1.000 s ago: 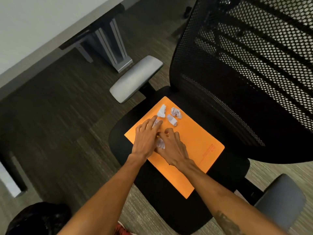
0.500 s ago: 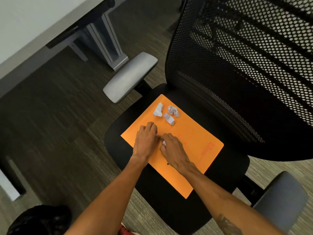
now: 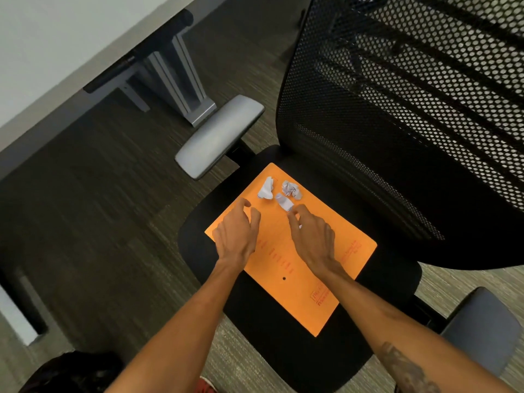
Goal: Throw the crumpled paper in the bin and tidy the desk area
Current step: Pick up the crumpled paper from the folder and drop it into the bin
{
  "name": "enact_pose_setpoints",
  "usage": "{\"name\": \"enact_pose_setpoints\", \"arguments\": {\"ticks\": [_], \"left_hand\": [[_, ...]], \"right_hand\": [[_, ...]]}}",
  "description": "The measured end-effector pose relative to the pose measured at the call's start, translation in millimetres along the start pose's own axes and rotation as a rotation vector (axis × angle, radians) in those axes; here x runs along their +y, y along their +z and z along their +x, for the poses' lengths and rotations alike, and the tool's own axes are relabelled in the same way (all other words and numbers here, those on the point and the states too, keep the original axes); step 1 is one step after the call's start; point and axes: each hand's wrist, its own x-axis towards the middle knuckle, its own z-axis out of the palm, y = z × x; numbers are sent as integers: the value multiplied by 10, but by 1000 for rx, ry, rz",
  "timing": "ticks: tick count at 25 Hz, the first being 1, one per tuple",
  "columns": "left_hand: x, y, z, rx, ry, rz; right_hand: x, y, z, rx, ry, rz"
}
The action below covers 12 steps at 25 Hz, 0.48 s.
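Note:
Three crumpled white paper pieces (image 3: 284,202) lie close together on the far corner of an orange envelope (image 3: 306,279). The envelope lies flat on the black seat of an office chair (image 3: 283,361). My left hand (image 3: 236,231) hovers over the envelope's left corner with its fingers curled; whatever is inside it is hidden. My right hand (image 3: 312,234) is curled too, its fingertips right beside the nearest piece. A scrap of white paper shows under its palm.
The chair's mesh back (image 3: 411,123) rises at the right, with grey armrests (image 3: 218,134) at left and lower right. A white desk (image 3: 56,46) on a grey metal leg (image 3: 181,80) stands at the upper left. A dark, rounded object (image 3: 71,373) sits on the carpet at the bottom left.
My hands were pressed together over paper on the envelope; they have moved apart and forward towards the three pieces. The two pieces they covered no longer lie in view.

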Motion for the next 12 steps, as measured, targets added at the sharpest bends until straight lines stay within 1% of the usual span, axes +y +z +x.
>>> {"name": "enact_pose_setpoints", "arguments": {"ticks": [2, 4, 6, 10, 12], "left_hand": [[49, -20, 115, -13, 100, 48], [95, 22, 254, -78, 220, 93], [109, 130, 396, -145, 301, 175], [64, 332, 529, -176, 371, 323], [40, 372, 508, -171, 375, 333]], "right_hand": [[-32, -15, 131, 3, -60, -35], [-40, 24, 269, -36, -117, -81], [-53, 69, 369, -97, -129, -93], [-90, 143, 409, -187, -119, -88], [-92, 178, 382, -197, -113, -86]]}}
